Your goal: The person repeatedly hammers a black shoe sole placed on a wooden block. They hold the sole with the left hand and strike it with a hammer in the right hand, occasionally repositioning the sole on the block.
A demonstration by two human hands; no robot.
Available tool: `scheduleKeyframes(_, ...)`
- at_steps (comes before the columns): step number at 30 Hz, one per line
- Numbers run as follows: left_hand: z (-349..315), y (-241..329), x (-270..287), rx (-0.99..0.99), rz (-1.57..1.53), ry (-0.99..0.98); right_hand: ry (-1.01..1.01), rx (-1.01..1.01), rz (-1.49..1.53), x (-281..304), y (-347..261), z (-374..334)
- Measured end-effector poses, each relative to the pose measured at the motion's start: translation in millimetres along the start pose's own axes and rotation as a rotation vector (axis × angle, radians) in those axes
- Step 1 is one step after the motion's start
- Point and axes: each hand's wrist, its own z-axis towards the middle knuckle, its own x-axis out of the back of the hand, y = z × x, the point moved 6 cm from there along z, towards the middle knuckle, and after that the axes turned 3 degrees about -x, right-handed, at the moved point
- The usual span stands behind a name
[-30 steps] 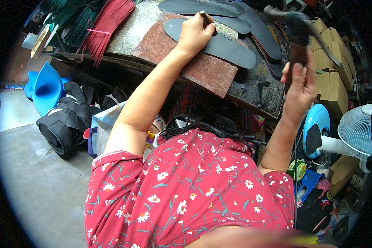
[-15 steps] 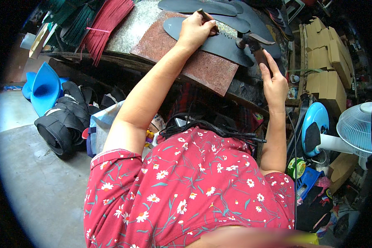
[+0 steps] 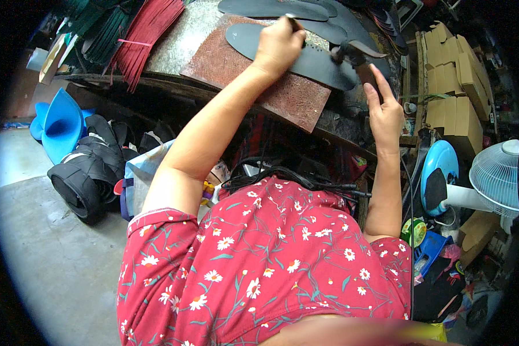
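Note:
A dark grey sole-shaped sheet (image 3: 323, 70) lies on a reddish-brown slab (image 3: 219, 66) at the far edge of my reach. Above it my left hand (image 3: 278, 51) is closed around a short dark punch-like tool (image 3: 294, 24), whose lower end is hidden by the fingers. A row of small holes shows in the sheet beside that hand. My right hand (image 3: 384, 118) grips the dark handle of a hammer (image 3: 360, 60), index finger stretched along it. The hammer's metal head is over the sheet's right part, apart from the tool.
More grey soles (image 3: 277, 8) lie behind the slab. Red strips (image 3: 150, 43) in a tied bundle sit at the left. Cardboard boxes (image 3: 452, 115) and a blue-and-white fan (image 3: 496, 173) stand at right. Black rolled material (image 3: 81, 184) rests on the floor at left.
My left hand has turned slightly, covering more of the tool. The sheet has shifted a little leftward. The hammer's head has risen slightly and turned in my right hand.

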Motion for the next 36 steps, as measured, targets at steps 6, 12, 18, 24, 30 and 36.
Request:
scheduleKeyframes(6, -2.9, -28.4, -16.6, 0.359, -0.483, -0.182, 0.023, 0.052, 0.04, 0.2, 8.6, -0.6)
scheduleKeyframes(12, 3.4, 10.3, -4.2, -0.105, -0.045, -0.204, 0.231, 0.315, 0.592, 55.5, -44.1, -19.8)
scheduleKeyframes(18, -2.6, 23.3, -13.9, -0.143, 0.052, -0.181, -0.021, 0.084, 0.273, 7.9, -22.8, -5.0)
scheduleKeyframes(24, -6.5, -24.1, -20.3, 0.445, -0.753, -0.062, 0.067, 0.077, -0.001, -7.2, 22.0, -3.7)
scheduleKeyframes(30, -2.2, -12.9, -19.9, 0.184, -0.285, -0.241, 0.095, 0.153, 0.267, 29.8, -20.5, -10.1)
scheduleKeyframes(36, -3.2, 28.5, -14.7, -0.201, 0.0, -0.151, 0.27, 0.427, 0.63, 56.7, -45.0, -27.4)
